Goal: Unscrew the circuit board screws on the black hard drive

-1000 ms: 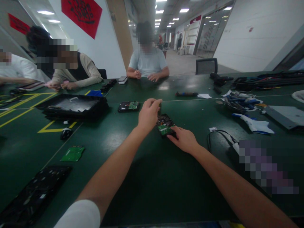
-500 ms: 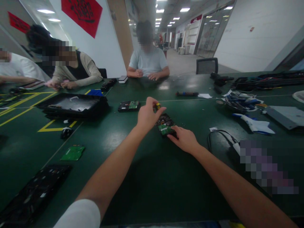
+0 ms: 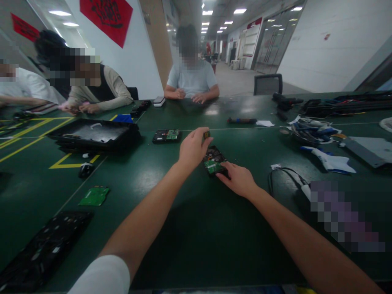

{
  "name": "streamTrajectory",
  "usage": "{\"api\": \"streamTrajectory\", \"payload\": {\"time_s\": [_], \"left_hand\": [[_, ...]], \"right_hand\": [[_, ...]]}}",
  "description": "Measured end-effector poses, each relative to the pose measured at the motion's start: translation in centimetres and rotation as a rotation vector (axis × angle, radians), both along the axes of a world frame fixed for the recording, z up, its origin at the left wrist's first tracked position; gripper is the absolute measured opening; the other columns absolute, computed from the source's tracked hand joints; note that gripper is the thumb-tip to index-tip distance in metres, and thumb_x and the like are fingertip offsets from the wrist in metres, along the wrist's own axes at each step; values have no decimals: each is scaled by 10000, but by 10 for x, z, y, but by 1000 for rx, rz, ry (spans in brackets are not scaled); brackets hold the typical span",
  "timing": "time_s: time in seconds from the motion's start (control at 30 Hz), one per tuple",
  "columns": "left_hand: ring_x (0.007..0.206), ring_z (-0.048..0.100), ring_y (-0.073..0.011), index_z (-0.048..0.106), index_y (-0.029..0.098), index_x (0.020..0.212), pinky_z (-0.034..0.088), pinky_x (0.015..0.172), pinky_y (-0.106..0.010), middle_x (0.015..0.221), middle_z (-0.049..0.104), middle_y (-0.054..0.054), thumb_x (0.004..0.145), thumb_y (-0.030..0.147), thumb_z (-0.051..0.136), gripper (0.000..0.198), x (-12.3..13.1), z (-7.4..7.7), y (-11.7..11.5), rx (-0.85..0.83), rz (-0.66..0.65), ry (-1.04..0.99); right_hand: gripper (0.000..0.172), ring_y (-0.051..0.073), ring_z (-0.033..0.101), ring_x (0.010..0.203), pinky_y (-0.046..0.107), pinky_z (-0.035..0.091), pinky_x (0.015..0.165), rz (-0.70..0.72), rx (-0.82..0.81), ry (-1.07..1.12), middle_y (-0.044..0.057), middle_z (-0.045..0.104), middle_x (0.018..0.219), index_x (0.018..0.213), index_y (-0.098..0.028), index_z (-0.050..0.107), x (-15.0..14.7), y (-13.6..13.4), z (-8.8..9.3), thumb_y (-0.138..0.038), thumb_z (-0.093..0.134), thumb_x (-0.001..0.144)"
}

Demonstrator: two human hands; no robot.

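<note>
In front of me on the green table lies an opened hard drive, dark-cased with a green circuit board at its near end. My right hand grips its near right edge, thumb below and fingers on top. Just beyond its left side, my left hand is closed around a short yellow-and-black handle that looks like a screwdriver; its shaft and tip are hidden. Tiny loose bits, perhaps screws, lie to the right of the drive.
Another drive lies further back. At left are a black tray-like casing, a green circuit board and a long black panel. Cables and a grey metal box sit at right. Several people sit across the table.
My left hand has turned slightly and shifted a little to the right, so less yellow shows on the handle. My right hand stays on the hard drive.
</note>
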State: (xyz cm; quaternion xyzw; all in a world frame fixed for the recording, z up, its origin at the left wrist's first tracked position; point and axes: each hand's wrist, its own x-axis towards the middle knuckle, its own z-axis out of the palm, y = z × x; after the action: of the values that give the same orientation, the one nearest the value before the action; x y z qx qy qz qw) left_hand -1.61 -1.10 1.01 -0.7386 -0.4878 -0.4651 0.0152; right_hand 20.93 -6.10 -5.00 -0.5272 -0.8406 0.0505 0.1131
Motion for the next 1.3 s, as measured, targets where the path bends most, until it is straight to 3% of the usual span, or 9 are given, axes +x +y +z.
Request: {"api": "streamTrajectory", "payload": {"time_s": [0.17,0.3,0.4,0.57,0.73,0.83,0.97,1.3], "left_hand": [[938,779,-221,617,241,1102,626,878,-388,1088,797,-51,842,416,913,431,3,-5,1,-28,-58,-194],[949,781,-181,605,236,1052,635,888,-347,1070,799,-30,912,350,851,304,5,-5,0,-32,-187,-316],[1000,766,-165,665,233,1102,626,932,-340,1123,790,-34,998,271,737,132,5,-2,0,5,-237,-275],[1094,714,-194,762,233,1189,607,953,-348,1180,736,-80,1031,203,657,191,1,1,1,106,-156,-118],[1217,703,-235,721,231,1307,569,1064,-404,1284,757,-100,1077,193,562,283,2,0,-1,96,-109,1],[1281,702,-274,661,236,1339,555,1109,-444,1355,752,-103,1028,299,698,320,3,-4,-2,65,-102,11],[1212,741,-300,605,262,1297,583,1060,-469,1305,763,-96,892,349,870,492,3,-7,-1,-2,-69,-59],[1230,680,-253,680,237,1300,568,1073,-421,1294,703,-106,995,162,687,314,-1,-4,1,98,-101,1]], "right_hand": [[457,269,736,1012,345,497,746,-13,-36,-9,116,764,1249,1402,-231,589,-1,0,4,-561,478,1105],[468,273,735,1021,348,499,762,-14,-30,-16,117,761,1256,1407,-229,588,-1,1,2,-567,472,1105],[489,282,733,1031,355,497,773,-3,-11,-30,123,755,1270,1419,-224,586,0,1,-1,-578,473,1101],[489,273,737,995,348,483,746,-8,6,-18,114,765,1240,1423,-219,588,0,2,-3,-569,471,1103],[481,264,738,973,337,470,724,-18,-6,-24,112,771,1218,1426,-237,585,0,1,-1,-573,475,1101],[477,263,736,960,339,470,717,-14,-3,-20,110,770,1218,1415,-235,594,0,0,0,-574,472,1102],[471,270,732,993,354,490,744,-11,4,-15,106,764,1236,1408,-233,599,0,0,-1,-568,472,1103],[481,273,734,996,351,486,750,-5,4,-21,110,765,1221,1418,-228,588,0,1,-1,-570,467,1102]]}}
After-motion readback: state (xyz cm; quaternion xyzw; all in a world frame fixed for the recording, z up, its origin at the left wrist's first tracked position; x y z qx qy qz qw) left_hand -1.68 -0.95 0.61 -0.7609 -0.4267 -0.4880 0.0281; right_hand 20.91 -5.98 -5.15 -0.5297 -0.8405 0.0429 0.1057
